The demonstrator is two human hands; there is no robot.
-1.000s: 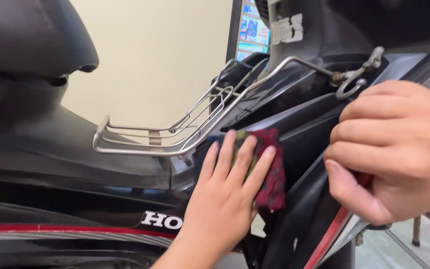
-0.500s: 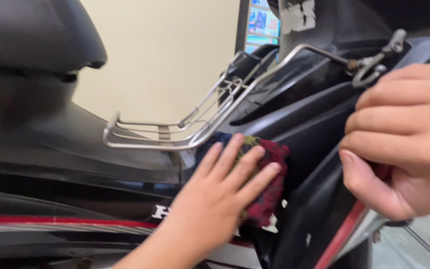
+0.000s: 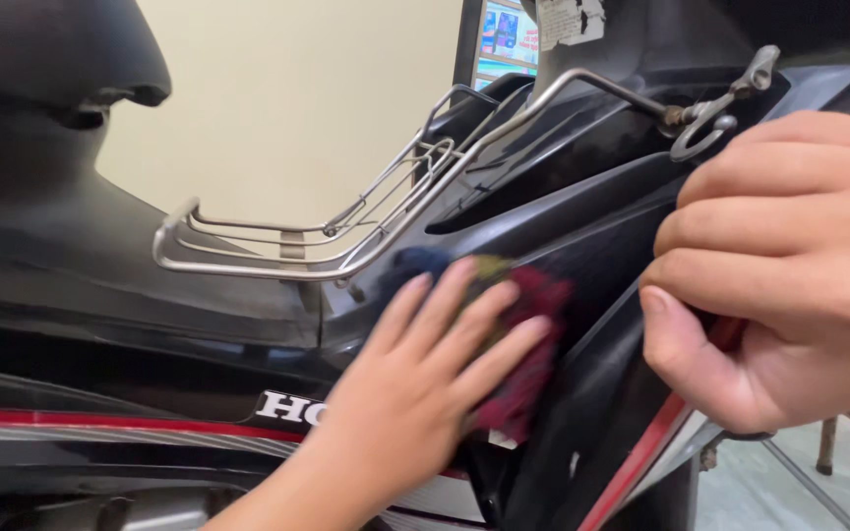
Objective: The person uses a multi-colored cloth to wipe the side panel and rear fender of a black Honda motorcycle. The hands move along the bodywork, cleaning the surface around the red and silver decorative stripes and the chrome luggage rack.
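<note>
Your cloth (image 3: 528,364), a dark red rag with a bit of blue and yellow showing at its top edge, lies flat against the black side panel (image 3: 582,226) of the motorbike, near the middle of the view. Your left hand (image 3: 425,379) comes in from 7 o'clock and presses on it with the fingers (image 3: 479,320) spread wide and straight, palm down; the hand is blurred, so it looks to be mid-wipe. At 3 o'clock your right hand (image 3: 789,265) is curled tight around the panel's edge, thumb underneath, steadying it. Just above those knuckles, at 1 o'clock, a metal hook (image 3: 705,123) hangs off a steel bar. That bar runs down to a wire rack (image 3: 346,231) at 10 o'clock, just above the rag. The seat (image 3: 41,59) sits at 11 o'clock.

The step in hand seems to be rubbing the panel clean. The next stroke calls for even pressure and keeping your fingertips clear of the rack's lower rail.
</note>
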